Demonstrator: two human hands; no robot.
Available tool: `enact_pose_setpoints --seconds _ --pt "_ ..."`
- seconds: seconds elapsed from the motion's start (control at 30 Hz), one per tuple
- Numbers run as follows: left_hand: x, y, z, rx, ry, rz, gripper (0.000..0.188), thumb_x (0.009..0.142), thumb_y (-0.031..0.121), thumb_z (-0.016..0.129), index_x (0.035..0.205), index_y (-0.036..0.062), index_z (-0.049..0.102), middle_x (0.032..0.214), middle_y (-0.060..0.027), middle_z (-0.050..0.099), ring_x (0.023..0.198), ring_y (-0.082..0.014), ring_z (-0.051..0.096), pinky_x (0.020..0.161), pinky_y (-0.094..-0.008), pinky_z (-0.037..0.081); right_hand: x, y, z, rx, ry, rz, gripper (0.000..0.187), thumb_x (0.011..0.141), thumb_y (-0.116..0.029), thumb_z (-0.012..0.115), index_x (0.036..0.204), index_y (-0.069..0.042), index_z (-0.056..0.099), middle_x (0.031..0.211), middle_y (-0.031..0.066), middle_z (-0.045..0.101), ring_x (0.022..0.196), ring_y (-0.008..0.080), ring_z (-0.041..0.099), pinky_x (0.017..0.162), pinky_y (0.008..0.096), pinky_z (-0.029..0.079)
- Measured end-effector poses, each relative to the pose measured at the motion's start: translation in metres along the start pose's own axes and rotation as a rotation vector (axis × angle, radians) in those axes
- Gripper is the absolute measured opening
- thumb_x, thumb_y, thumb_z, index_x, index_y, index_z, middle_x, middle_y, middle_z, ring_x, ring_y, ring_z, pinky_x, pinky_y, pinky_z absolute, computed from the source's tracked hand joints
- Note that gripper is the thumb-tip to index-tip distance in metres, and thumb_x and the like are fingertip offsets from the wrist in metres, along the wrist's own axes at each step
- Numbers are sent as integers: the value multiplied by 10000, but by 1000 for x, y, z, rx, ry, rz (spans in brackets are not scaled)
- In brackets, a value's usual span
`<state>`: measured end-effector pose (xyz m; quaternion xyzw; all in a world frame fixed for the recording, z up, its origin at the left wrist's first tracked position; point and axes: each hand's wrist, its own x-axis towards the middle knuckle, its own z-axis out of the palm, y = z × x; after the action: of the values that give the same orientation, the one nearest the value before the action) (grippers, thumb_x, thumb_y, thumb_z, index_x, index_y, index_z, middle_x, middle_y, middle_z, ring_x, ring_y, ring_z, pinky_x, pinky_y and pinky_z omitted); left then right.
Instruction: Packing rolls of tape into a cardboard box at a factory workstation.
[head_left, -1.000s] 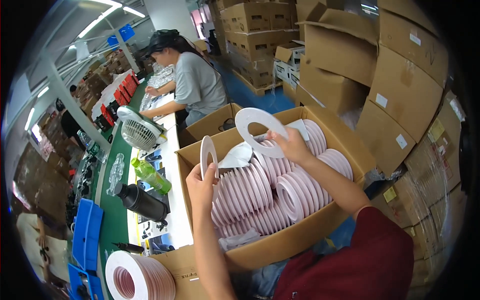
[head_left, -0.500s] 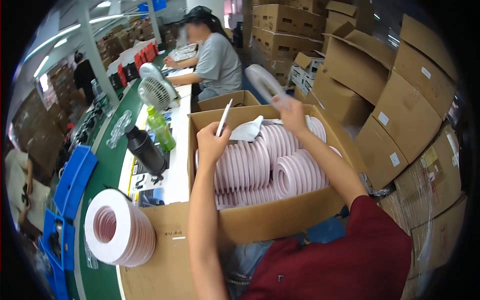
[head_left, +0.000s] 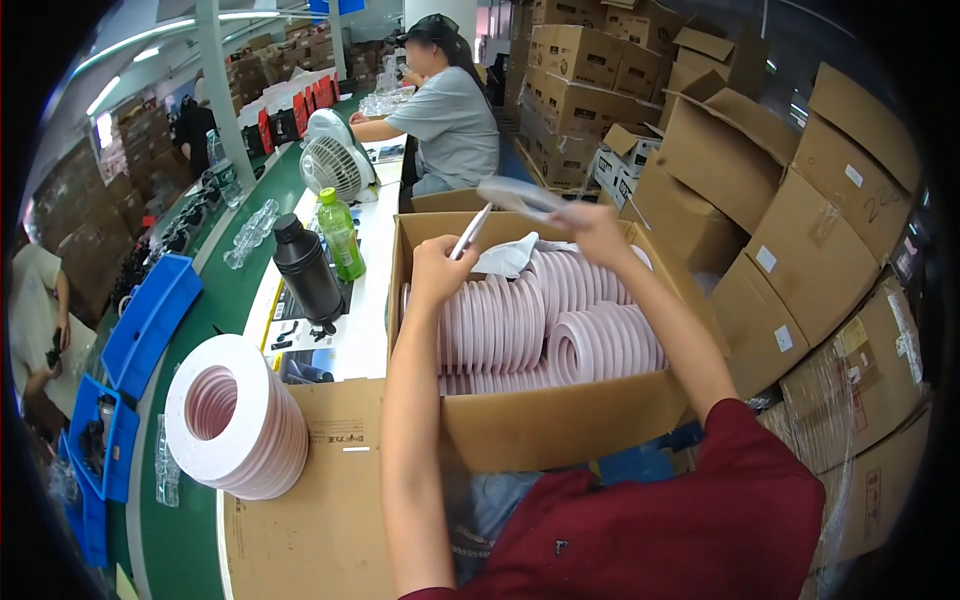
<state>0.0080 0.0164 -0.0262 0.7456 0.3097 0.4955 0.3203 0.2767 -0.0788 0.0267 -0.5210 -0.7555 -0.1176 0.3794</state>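
Observation:
My left hand (head_left: 445, 270) is closed around a slim white stick-like piece (head_left: 472, 230), tilted up above the left side of an open cardboard box; I cannot tell its exact kind. My right hand (head_left: 597, 235) grips a flat white ring (head_left: 523, 197), smeared by motion, over the box's far side. The ring's near end reaches close to the white piece's tip. Inside the cardboard box (head_left: 560, 425) lie rows of pinkish-white rings (head_left: 492, 325), standing on edge side by side. A crumpled white sheet (head_left: 507, 256) rests on them near the back.
At the left, a stack of white rings (head_left: 225, 400) stands on a cardboard flap (head_left: 300, 540). Beyond it are a black bottle (head_left: 308, 270), a green bottle (head_left: 342, 235) and a white fan (head_left: 337, 165). Blue bins (head_left: 150, 325) line the green belt. A co-worker (head_left: 450, 125) sits ahead; cartons (head_left: 800, 270) rise at the right.
My right hand has brought the ring lower and leftward, nearer to the left hand's white piece. The left hand keeps its hold. The whole view has shifted slightly.

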Motion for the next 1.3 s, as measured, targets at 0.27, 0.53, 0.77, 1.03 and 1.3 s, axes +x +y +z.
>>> enact_pose_setpoints --seconds 0.27,0.53,0.77,1.03,1.3 --pt "2 -2 -4 -12 -40 6 318 793 242 679 908 -50 730 648 -96 664 557 -127 607 559 -283 475 -9 0 9 15 -119 58 193 879 4 573 1018 -16 706 931 149 732 886 213 700 833 331 516" --pt "4 3 -2 -132 -101 -96 285 821 217 681 934 -41 722 676 -71 657 551 -106 592 542 -248 461 -15 8 4 -2 -61 98 241 861 29 542 1044 -9 694 980 125 733 947 193 687 852 339 516" --pt "7 3 -9 -121 -31 -48 268 799 186 686 939 -39 725 645 -76 649 533 -104 586 523 -284 460 -22 -11 12 164 -112 308 234 856 15 583 1053 -31 699 1035 133 723 974 190 676 866 339 505" --pt "30 26 -1 -185 493 176 209 860 94 681 1029 -28 700 675 -7 618 582 -72 543 551 -240 436 -54 -7 40 656 138 558 248 845 69 554 1060 32 672 1038 126 715 1005 197 672 921 350 510" --pt "43 72 10 388 -167 384 208 710 90 712 904 26 673 766 -212 656 765 -389 651 687 -417 519 -51 0 42 802 2 682 249 822 64 586 1056 39 667 1015 124 713 970 201 682 900 328 517"
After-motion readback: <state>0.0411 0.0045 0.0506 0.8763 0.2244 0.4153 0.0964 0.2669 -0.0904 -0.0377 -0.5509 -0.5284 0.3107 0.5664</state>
